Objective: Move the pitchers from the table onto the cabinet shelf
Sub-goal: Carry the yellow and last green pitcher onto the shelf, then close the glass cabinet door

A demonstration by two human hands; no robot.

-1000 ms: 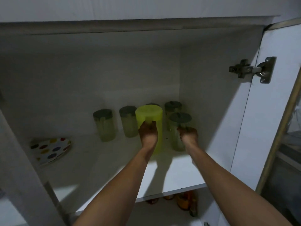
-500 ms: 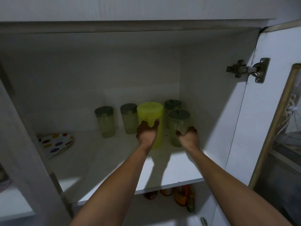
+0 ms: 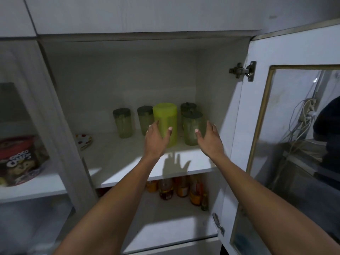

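**Two pitchers stand on the shelf, both hands empty**

The bright yellow-green pitcher (image 3: 166, 124) stands upright on the cabinet shelf (image 3: 128, 162), toward its right end and roughly midway between front edge and back wall. Just to its right, close to the shelf's right wall, stands a pale green pitcher with a dark lid (image 3: 192, 128), also upright. The left hand (image 3: 156, 138) is in front of the yellow-green one with its fingers (image 3: 170, 132) spread and holding nothing; whether the fingertips touch the plastic cannot be told. The right hand (image 3: 209, 140) is likewise loose and empty, thumb near the lidded pitcher, the palm apart from it.

Three more lidded pitchers (image 3: 122, 123) of the same pale green stand in a row nearer the back wall, one of them partly hidden behind the front pair. Judging by this, five pitchers are already on the shelf and the two in front look freshly set down. No counter is in view, so I cannot tell whether any pitchers are left to fetch. The bare stretch of shelf to the left and along the front edge would take more.

A spotted plate (image 3: 83, 140) lies near the shelf's left rear corner. Behind the glass door to the left stands a box (image 3: 20, 162) printed with what reads as "Choco Chips". The bottles (image 3: 176, 188) on the lower shelf carry labels too small to read
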